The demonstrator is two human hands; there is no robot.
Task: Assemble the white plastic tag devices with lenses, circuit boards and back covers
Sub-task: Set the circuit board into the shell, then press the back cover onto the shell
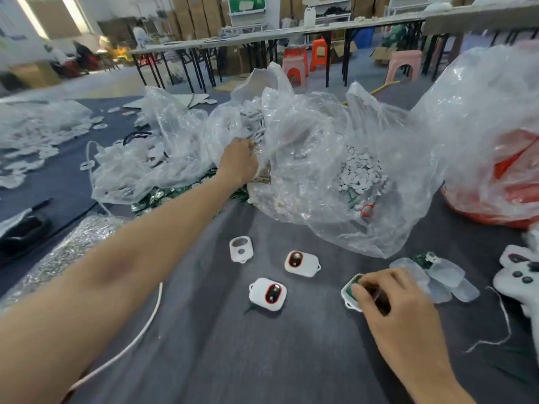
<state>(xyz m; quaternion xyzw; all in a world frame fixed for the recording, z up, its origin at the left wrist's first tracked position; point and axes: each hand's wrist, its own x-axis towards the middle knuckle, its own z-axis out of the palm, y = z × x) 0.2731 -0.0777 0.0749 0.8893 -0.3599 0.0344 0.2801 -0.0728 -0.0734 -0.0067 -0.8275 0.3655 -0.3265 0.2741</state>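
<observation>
At the left we see the left hand (239, 161) reaching into crumpled clear plastic bags (291, 135), its fingertips buried in the film, so we cannot tell whether they grasp anything. Nearer on the grey table (262, 360) lie an empty white shell (241, 249) and two lens-fitted shells (268, 293), apart from each other. Further right, the right hand (390, 298) curls its fingers around a white tag device (349, 291) showing a green circuit board, just beside translucent back covers (449, 279).

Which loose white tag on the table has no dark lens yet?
The empty shell, farthest left: its holes are open. The middle tag and near tag show red-ringed lenses.
</observation>
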